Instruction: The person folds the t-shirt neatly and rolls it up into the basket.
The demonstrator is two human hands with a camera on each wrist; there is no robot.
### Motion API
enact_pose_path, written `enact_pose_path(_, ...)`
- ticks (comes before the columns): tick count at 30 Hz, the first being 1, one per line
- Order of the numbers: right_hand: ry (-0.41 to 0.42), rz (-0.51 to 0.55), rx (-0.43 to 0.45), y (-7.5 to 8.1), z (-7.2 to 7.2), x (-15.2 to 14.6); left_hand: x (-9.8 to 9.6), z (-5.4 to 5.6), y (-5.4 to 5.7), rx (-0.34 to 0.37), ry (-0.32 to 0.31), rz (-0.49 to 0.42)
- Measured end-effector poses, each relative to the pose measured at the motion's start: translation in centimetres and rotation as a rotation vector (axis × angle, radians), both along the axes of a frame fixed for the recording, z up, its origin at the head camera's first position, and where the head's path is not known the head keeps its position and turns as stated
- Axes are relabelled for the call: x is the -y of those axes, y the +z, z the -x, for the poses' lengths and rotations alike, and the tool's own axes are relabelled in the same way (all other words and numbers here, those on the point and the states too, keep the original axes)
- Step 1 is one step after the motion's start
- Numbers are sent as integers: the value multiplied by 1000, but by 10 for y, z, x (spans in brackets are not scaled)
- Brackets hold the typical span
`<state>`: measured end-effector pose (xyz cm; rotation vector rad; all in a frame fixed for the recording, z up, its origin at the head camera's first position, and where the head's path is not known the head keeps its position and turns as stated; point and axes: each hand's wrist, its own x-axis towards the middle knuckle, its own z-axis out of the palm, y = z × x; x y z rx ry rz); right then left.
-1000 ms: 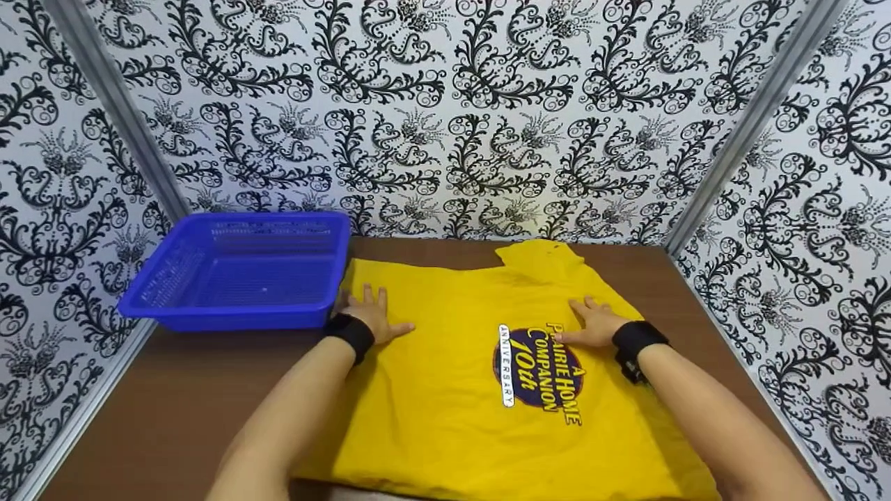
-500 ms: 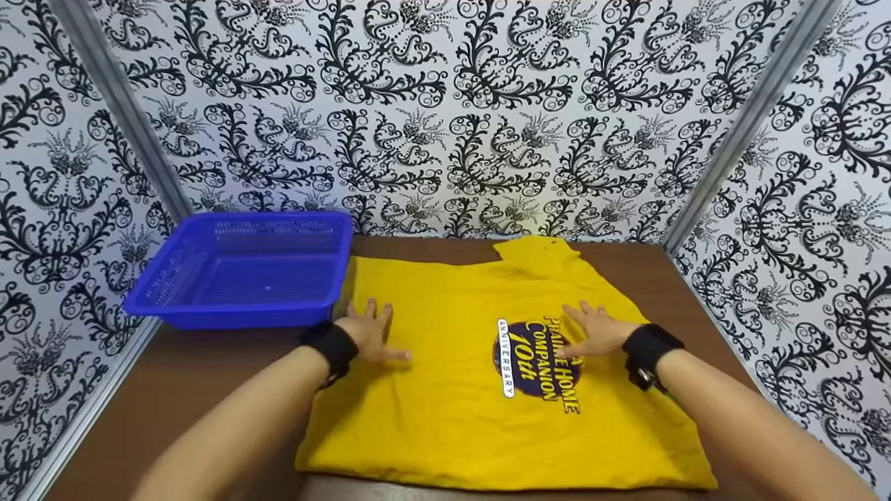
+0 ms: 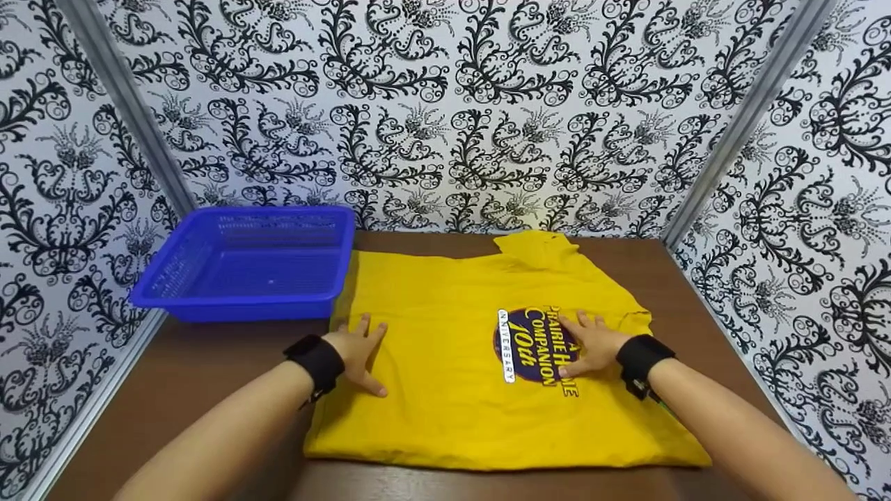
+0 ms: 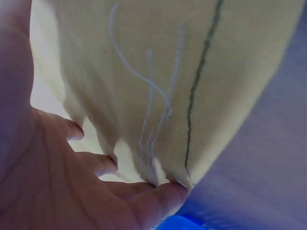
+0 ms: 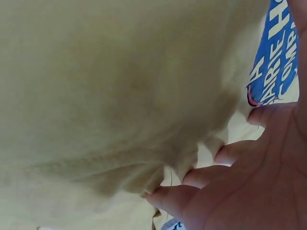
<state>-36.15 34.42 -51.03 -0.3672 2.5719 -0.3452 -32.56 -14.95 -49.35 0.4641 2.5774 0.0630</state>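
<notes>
A yellow T-shirt (image 3: 445,396) lies spread sideways on the brown table, with a dark round print (image 3: 518,344) reading "A Prairie Home Companion 10th Anniversary". My left hand (image 3: 355,353) rests with fingers spread on the shirt's left part; in the left wrist view its fingertips touch the cloth beside a dark seam line and loose-looking pale threads (image 4: 148,81). Over the right side of the print, my right hand (image 3: 595,344) presses the fabric with splayed fingers, partly covering the letters. The right wrist view shows those fingertips against creased cloth (image 5: 144,158).
A blue plastic basket (image 3: 237,305) stands at the back left, close to the shirt's left edge. One sleeve (image 3: 536,245) sticks out toward the back wall. Patterned panels (image 3: 431,139) enclose the table (image 3: 160,410) at the back and both sides.
Both hands have slid over the shirt toward me, the left one farther and slightly leftward. A small raised fold now shows at the shirt's right edge. The view has shifted slightly.
</notes>
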Motion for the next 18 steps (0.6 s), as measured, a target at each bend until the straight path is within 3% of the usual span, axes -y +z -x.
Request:
enact_pose_path(9, -11, 15, -9, -1, 18, 2, -2, 8, 8, 29, 6, -7)
enact_pose_path(18, -8, -1, -12, 13, -4, 6, 4, 2, -1, -22, -27, 1)
